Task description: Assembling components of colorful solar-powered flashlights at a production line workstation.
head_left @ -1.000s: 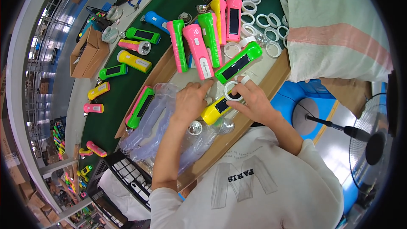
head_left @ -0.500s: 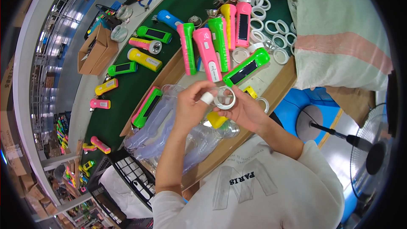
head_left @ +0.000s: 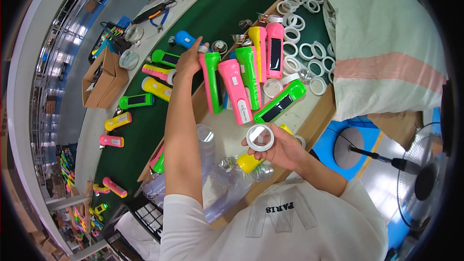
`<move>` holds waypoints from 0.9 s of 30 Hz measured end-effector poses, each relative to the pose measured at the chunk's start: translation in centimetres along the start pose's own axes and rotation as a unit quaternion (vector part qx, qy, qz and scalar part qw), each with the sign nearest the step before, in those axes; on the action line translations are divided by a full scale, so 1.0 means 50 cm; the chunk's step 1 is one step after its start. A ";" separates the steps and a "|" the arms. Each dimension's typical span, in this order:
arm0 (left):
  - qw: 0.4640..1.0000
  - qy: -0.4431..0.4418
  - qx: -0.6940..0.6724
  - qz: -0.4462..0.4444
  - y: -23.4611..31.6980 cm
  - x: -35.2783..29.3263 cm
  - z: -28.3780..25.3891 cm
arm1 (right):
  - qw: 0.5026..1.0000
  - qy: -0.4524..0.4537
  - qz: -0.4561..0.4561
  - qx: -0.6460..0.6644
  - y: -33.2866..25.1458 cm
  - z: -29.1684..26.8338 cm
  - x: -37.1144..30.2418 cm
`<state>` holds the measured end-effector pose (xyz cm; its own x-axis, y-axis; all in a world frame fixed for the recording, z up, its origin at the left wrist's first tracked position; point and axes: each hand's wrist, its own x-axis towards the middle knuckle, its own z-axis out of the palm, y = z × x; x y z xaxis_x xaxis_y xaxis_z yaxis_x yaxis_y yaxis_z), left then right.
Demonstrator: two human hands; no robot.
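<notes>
My right hand (head_left: 285, 151) holds a white ring with a clear lens (head_left: 260, 137) between thumb and fingers, over the bench. My left hand (head_left: 189, 61) is stretched forward, its fingers apart at the near end of a blue flashlight (head_left: 184, 39); whether they touch it I cannot tell. White tape wraps one of its fingers. Right of that hand lie a pink-and-green flashlight (head_left: 210, 82), a pink flashlight (head_left: 235, 89) and a green flashlight (head_left: 248, 67) without a front ring. A green flashlight with a dark panel (head_left: 280, 102) lies beyond my right hand.
White rings (head_left: 309, 53) lie scattered at the far right beside a large woven sack (head_left: 386, 53). A green belt (head_left: 128, 147) carries several flashlights on the left. Clear plastic sleeves (head_left: 203, 183) lie before me. A cardboard box (head_left: 104, 79) and a standing fan (head_left: 415, 174) flank the bench.
My left hand has left the ring and reached far forward and left to the blue flashlight. My right hand keeps the ring with lens, now slightly lower in view.
</notes>
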<state>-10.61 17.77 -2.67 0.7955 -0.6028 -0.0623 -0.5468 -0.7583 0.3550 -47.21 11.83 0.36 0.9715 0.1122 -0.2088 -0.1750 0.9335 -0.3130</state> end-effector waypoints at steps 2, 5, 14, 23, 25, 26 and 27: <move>0.995 -0.067 0.072 -0.032 0.034 0.023 0.001 | 1.000 -0.011 -0.017 0.006 -0.011 -0.010 -0.001; 0.988 -0.081 0.083 -0.101 0.071 0.012 -0.026 | 0.999 0.006 -0.030 0.012 -0.033 -0.014 -0.004; 0.993 0.088 -0.072 0.004 -0.082 -0.225 -0.091 | 0.999 0.013 -0.021 0.037 -0.032 -0.010 -0.022; 0.879 -0.107 -0.461 0.053 0.085 -0.615 -0.231 | 0.998 0.042 -0.005 0.055 0.001 -0.001 0.001; 0.891 -0.105 -0.428 0.113 0.096 -0.654 -0.219 | 0.997 0.037 -0.007 0.070 0.008 -0.002 0.003; 0.908 -0.105 -0.381 0.139 0.102 -0.664 -0.217 | 0.996 0.034 -0.006 0.083 0.011 -0.003 0.002; 0.920 -0.104 -0.335 0.176 0.115 -0.665 -0.217 | 0.996 0.018 -0.013 0.088 0.013 -0.003 -0.001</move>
<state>-37.36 36.15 11.54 0.4954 -0.8685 0.0140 -0.4213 -0.2262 0.8782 -47.38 12.40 0.03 0.9683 0.0777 -0.2372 -0.1162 0.9814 -0.1529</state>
